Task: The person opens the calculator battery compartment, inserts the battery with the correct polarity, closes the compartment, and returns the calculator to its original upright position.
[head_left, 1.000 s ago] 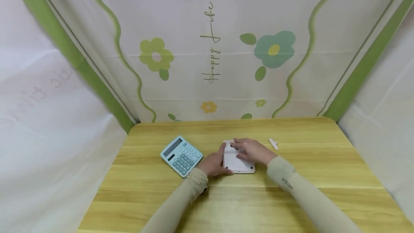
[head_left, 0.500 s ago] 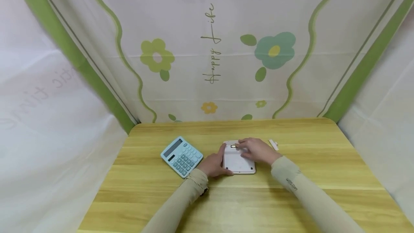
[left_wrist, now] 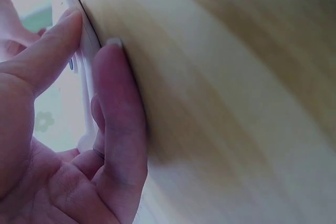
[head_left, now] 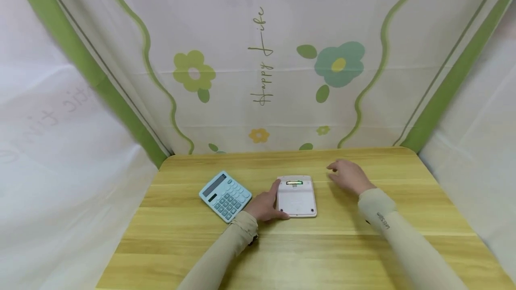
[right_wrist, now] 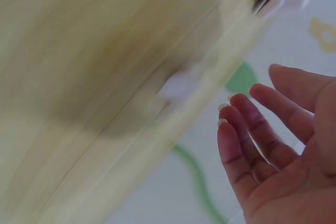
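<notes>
A white calculator [head_left: 297, 198] lies back side up on the table, its battery slot [head_left: 294, 183] uncovered near the far edge with something shiny green-gold inside. My left hand [head_left: 264, 205] grips its left side, thumb at the near corner and a finger at the far one. In the left wrist view, thumb and fingers [left_wrist: 121, 108] sit along the calculator's edge [left_wrist: 86, 77]. Away to the right, my right hand [head_left: 350, 177] hovers with relaxed fingers and nothing in them. Below it, in the right wrist view, lies a small white battery cover [right_wrist: 179, 86], blurred; the hand hides it in the head view.
A light blue calculator [head_left: 225, 196] lies face up, tilted, just left of my left hand. The wooden table [head_left: 298, 254] ends at a white flowered curtain [head_left: 225, 111] at the back, with more white cloth on both sides.
My right hand has left the calculator's battery slot and moved right, over where the battery cover lay. The slot now shows fully. My left hand has kept its grip.
</notes>
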A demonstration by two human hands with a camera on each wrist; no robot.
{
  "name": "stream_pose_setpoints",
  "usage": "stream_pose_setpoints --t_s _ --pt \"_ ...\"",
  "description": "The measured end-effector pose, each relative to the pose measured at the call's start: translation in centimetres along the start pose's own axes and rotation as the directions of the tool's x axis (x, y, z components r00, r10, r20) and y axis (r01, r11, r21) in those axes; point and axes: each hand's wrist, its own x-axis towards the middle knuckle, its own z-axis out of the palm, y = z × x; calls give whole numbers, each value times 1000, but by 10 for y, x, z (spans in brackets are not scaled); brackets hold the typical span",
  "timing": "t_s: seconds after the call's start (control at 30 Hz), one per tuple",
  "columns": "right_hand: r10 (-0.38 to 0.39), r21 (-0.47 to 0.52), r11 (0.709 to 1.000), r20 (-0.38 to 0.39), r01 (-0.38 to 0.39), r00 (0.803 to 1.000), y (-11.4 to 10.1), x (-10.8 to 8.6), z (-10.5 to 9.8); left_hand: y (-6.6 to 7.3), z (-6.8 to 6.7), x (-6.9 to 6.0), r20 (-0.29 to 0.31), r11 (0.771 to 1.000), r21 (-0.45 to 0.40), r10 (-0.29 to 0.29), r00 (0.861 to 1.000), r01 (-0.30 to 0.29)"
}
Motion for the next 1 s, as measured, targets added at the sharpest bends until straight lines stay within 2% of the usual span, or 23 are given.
stream_pose_setpoints --t_s 0.1,0.23,0.33,0.47,0.73,1.0 --pt "59 41 997 19 -59 998 16 -5 -4 0 1 -1 0 1000 2 0 1000 0" --pt "76 77 994 48 -79 996 31 -9 -3 -1 1 -1 -3 1000 7 -2 1000 2" --pt "93 94 991 66 -99 993 36 -9 0 -1 1 -2 -5 1000 9 0 1000 0" --pt "135 98 985 46 -139 990 39 -6 5 -2 2 1 -8 1000 20 2 1000 -2" --pt "121 137 983 2 -120 993 40 -1 10 -9 6 8 5 1000 9 0 1000 0" --pt "108 152 983 4 -107 994 43 2 12 -11 8 12 8 1000 17 -3 1000 3"
